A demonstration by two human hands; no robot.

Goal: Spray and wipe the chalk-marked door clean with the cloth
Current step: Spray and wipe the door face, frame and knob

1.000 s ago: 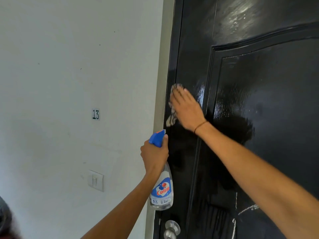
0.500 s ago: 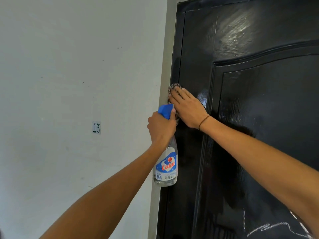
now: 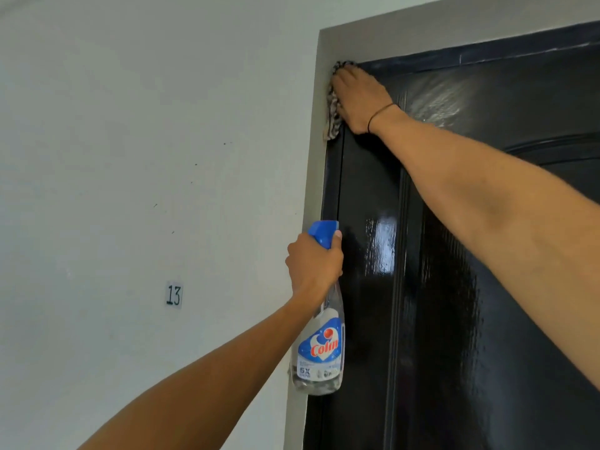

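The glossy black door (image 3: 454, 287) fills the right half of the view, wet and shiny down its left stile. My right hand (image 3: 360, 99) presses a patterned cloth (image 3: 332, 115) flat against the door's top left corner, with the cloth hanging out below the palm along the frame. My left hand (image 3: 313, 263) grips the neck of a clear spray bottle (image 3: 321, 349) with a blue trigger head and a blue-and-red label, held upright beside the door's left edge. No chalk marks show in this view.
A grey door frame (image 3: 319, 157) runs up the left side and across the top. The white wall (image 3: 130, 157) to the left carries a small label reading 13 (image 3: 173, 294).
My right hand slid the cloth up the door's left edge to the top corner. The view tilted upward, so the handle and the chalk marks low on the door dropped out of sight.
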